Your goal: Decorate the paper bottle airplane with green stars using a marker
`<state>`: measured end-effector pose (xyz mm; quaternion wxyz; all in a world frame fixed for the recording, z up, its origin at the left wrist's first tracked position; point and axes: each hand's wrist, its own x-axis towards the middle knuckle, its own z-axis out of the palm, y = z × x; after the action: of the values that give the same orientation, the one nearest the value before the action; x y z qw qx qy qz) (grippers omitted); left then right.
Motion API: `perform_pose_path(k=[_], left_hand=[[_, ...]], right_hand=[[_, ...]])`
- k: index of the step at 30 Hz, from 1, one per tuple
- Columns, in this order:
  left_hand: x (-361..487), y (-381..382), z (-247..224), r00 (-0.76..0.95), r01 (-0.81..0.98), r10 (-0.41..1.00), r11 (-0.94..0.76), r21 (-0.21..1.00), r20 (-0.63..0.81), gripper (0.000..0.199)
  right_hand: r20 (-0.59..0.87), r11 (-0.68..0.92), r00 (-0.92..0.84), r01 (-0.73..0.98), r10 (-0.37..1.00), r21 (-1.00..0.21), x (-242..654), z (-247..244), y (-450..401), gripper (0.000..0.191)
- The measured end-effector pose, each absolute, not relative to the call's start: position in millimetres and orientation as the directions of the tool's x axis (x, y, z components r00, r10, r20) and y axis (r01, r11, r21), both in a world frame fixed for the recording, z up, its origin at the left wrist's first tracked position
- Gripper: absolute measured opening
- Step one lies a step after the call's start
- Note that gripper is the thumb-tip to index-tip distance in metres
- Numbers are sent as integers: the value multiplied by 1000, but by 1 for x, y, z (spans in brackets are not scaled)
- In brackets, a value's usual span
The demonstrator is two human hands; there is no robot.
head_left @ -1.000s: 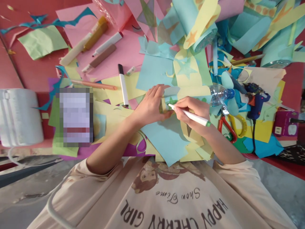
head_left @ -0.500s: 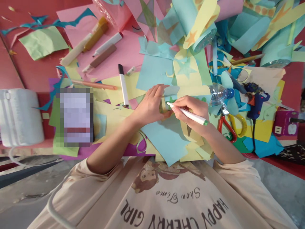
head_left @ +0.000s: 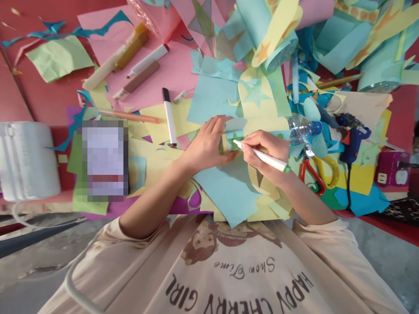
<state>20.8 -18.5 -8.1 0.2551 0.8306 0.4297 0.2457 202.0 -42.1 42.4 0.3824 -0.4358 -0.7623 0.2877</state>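
Note:
In my right hand (head_left: 266, 152) is a white marker with a green end (head_left: 271, 160), its tip touching a green patch on a paper-wrapped bottle. The bottle's clear neck and blue cap (head_left: 303, 129) stick out to the right of that hand. My left hand (head_left: 207, 144) grips the left end of the wrapped bottle, thumb below and fingers above. Yellow paper with a blue star (head_left: 257, 93) rises from the bottle's upper side, and a yellow piece with a dark point hangs below. Light blue paper (head_left: 229, 192) lies under the hands.
Red-handled and yellow-handled scissors (head_left: 312, 176) and a blue glue gun (head_left: 352, 141) lie at the right. Left are a black-capped marker (head_left: 169, 117), a blurred-out device (head_left: 104, 161) and a white case (head_left: 29, 161). Blue wrapped bottles (head_left: 278, 48) stand at the back.
My right hand and the marker have shifted slightly to the right along the wrapped bottle. More green shows near the marker tip. The left hand has stayed in place.

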Motion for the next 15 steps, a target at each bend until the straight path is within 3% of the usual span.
perform_pose_path(k=[15], left_hand=[[20, -18, -9, 508, 593, 839, -504, 628, 194, 67]], right_hand=[[316, 443, -333, 438, 888, -782, 204, 45, -43, 13]])
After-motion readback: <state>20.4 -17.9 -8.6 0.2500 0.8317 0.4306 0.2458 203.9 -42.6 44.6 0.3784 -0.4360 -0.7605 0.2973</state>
